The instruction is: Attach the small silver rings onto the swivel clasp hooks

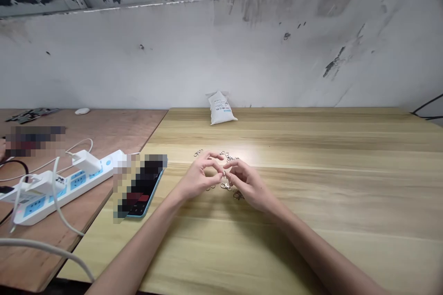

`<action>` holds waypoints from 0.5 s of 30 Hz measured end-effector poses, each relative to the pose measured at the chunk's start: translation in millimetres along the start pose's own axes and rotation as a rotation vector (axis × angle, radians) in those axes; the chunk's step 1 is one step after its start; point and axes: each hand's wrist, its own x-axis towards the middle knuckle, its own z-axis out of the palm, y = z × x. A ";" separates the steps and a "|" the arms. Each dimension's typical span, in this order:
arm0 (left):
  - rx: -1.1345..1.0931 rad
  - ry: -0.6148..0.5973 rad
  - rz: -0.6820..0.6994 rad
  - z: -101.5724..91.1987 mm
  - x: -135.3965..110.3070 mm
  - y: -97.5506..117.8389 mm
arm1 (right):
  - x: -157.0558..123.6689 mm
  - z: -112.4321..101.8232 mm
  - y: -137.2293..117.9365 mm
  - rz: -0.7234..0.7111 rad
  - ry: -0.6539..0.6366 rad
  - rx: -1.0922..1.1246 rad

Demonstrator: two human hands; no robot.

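My left hand [200,177] and my right hand [247,184] meet over the light wooden table [311,184], fingertips pinched together. Between them sits a small metal clasp [225,185], held by both pinches as far as I can see. Several more small metal rings and clasps [226,156] lie scattered on the table just beyond and under my hands. A single ring [198,152] rests a little to the far left of them.
A small white bag [220,108] stands at the back by the wall. A phone [141,191] lies at the table's left edge. On the darker table to the left, a white power strip [65,184] with chargers and cables.
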 end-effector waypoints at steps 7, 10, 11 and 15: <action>0.516 0.233 0.356 9.7 -2.2 -2.4 | 0.0 -2.2 -9.1 0.278 0.018 0.409; 0.703 0.264 0.536 12.4 -2.3 -3.4 | 2.0 -10.4 -11.5 0.444 0.024 0.621; 0.728 0.267 0.567 12.9 -2.2 -3.6 | 3.1 -12.7 -11.8 0.482 0.032 0.675; 0.628 0.259 0.453 12.2 -2.4 -3.1 | 8.4 -16.9 -9.4 0.525 0.149 0.761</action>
